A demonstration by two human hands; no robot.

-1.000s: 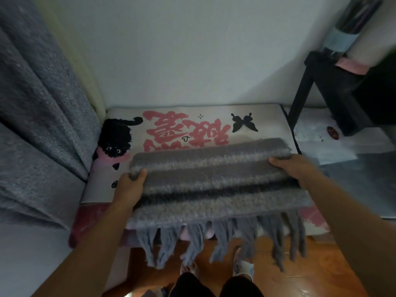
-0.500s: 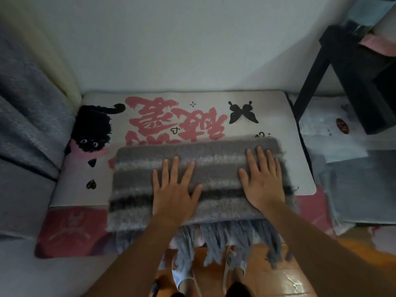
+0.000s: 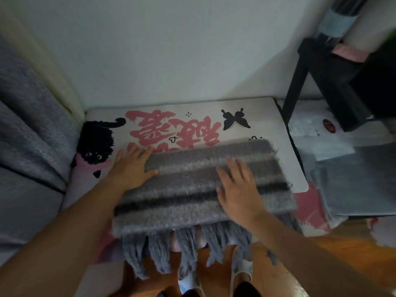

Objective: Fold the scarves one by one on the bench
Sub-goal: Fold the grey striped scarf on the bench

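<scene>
Head view: scarf (image 3: 192, 185) lies under both flat, spread hands, left (image 3: 130, 166), right (image 3: 237, 189).

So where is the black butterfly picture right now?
In the head view, the black butterfly is printed on the bench mat, toward its far right, just beyond the folded grey striped scarf and right of the pink lettering.
</scene>
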